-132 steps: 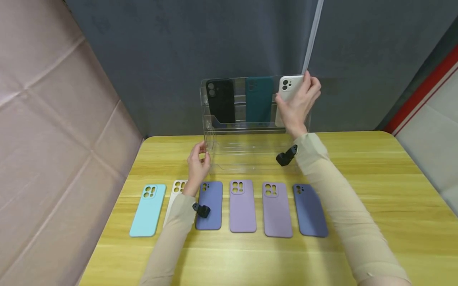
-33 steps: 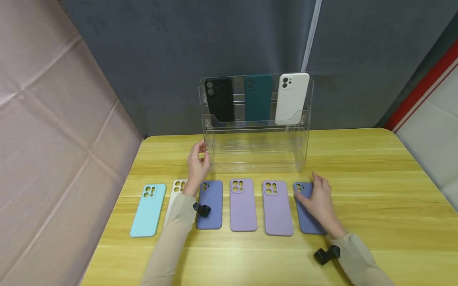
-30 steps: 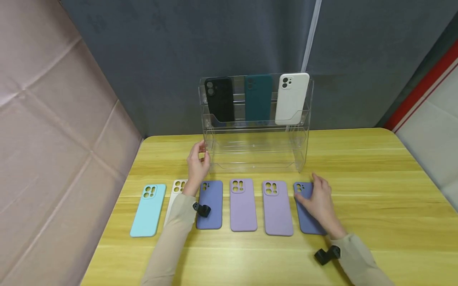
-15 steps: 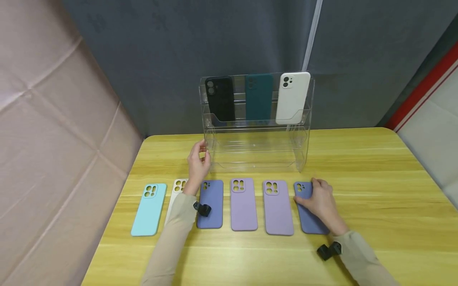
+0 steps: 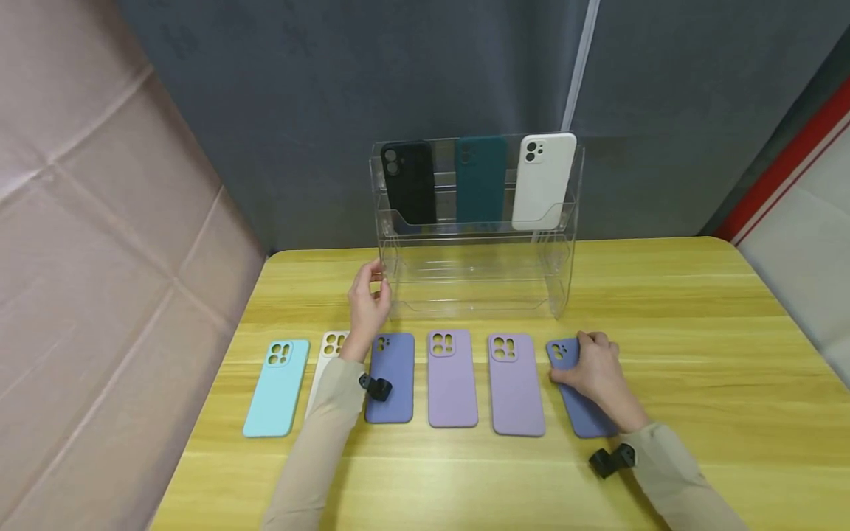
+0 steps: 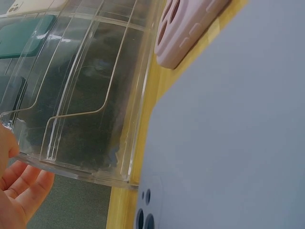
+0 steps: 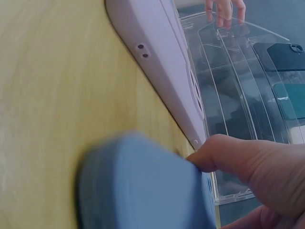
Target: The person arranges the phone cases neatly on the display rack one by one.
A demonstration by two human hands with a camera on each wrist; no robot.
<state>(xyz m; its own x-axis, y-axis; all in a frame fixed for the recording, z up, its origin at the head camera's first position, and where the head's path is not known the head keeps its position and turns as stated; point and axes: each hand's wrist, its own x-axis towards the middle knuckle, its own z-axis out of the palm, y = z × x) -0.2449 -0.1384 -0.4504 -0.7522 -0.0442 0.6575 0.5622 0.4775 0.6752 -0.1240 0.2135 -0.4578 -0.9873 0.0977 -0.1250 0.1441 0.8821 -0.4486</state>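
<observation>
In the head view my right hand point(image 5: 600, 375) grips the rightmost slate-blue phone case point(image 5: 587, 414) by its edges, thumb on the left side. The case lies slightly slanted on the table, partly covered by the hand. My left hand point(image 5: 367, 308) holds the left side panel of a clear tiered display rack point(image 5: 468, 274); in the left wrist view its thumb and fingers lie on either side of that panel. A black phone case point(image 5: 409, 184), a teal phone case point(image 5: 481, 181) and a white phone case point(image 5: 543, 184) lean in the rack's top tier.
On the wooden table point(image 5: 697, 332), left of the held case, lie two lilac phone cases point(image 5: 516, 394) point(image 5: 453, 391), another blue case point(image 5: 401, 376), a cream case point(image 5: 330, 350) partly behind the left arm, and a turquoise case point(image 5: 275, 394). A grey curtain point(image 5: 319, 133) hangs behind.
My right hand has let go of the white case in the rack, come down to the rightmost blue case and gripped it. That case has just turned slightly. The left hand stays at the rack.
</observation>
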